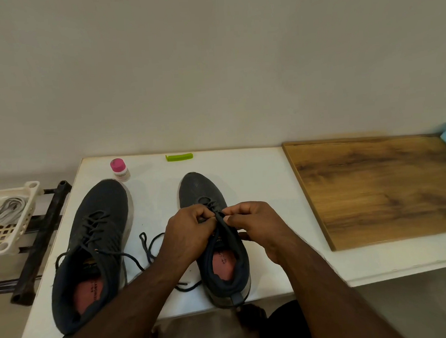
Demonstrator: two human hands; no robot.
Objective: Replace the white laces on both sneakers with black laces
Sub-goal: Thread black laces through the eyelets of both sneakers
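Head view: two dark sneakers stand side by side on a white worktop (255,172), toes toward the wall.
Right sneaker (215,236): near the worktop's middle, both hands at its tongue and upper eyelets.
Left hand (186,229): grip curled, pinching the black lace (153,246) at the top of the right sneaker.
Right hand (255,224): grip curled, fingertips clamped on the same lace just beside the left hand.
Lace ends: loose black loops trail on the worktop between the two sneakers.
Left sneaker (92,253): already threaded with a black lace, untied, ends hanging over its sides.
White laces (8,208): bundled in a cream basket (4,247) left of the worktop.
Small bottle (120,169): pink cap, just behind the left sneaker's toe.
Green clip (179,157): at the far edge, near the wall.
Wooden board (380,189): lies on the right part of the worktop.
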